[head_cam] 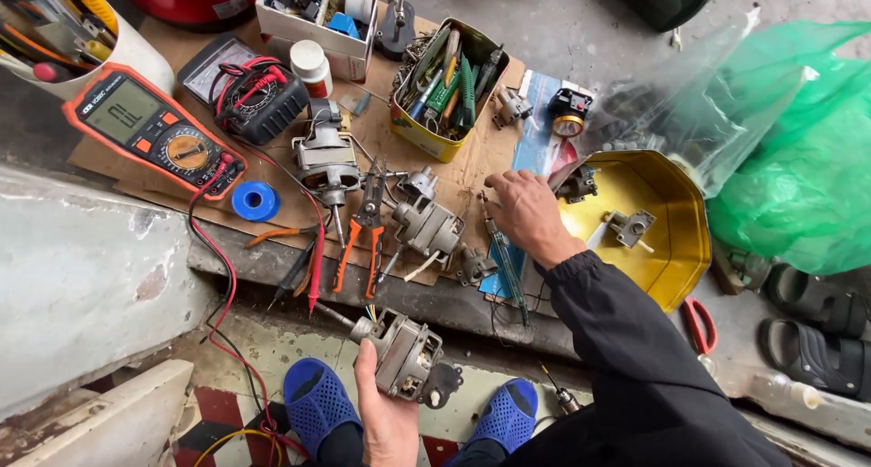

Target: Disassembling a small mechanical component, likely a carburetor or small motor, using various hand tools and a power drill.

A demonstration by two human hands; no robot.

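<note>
A: Item one, left hand (pixel 388 423)?
B: Fingers wrapped round a small grey motor (pixel 406 356), held up above the blue clogs (pixel 318 403). Shaft points away to the hand's left; short coloured wires stick out of the top.

A: Item two, right hand (pixel 531 215)?
B: Palm down, fingers loosely spread, resting on the cardboard (pixel 472 172). It pinches nothing I can see. Black sleeve (pixel 626 340) runs back from the wrist.

A: Near the right hand?
B: Just left of it, a second motor (pixel 426 227) lies on the cardboard. A thin screwdriver (pixel 504 249) lies under the hand's near edge, whether touching I cannot tell. Just right of it, a yellow tray (pixel 676 249) with small metal parts inside. Beyond the fingertips, a yellow tin (pixel 426 136) packed with tools.

A: Further left?
B: Orange-handled pliers (pixel 358 240), then a third motor (pixel 327 163) with its shaft toward the person. Blue tape roll (pixel 256 200) beyond that. Orange multimeter (pixel 154 131) well left, its red lead (pixel 313 263) trailing over the cardboard edge and down near the left hand.

A: Right of the tray?
B: Green plastic bag (pixel 807 159), black sandals (pixel 807 313) and red-handled scissors (pixel 699 326) on the floor.
</note>
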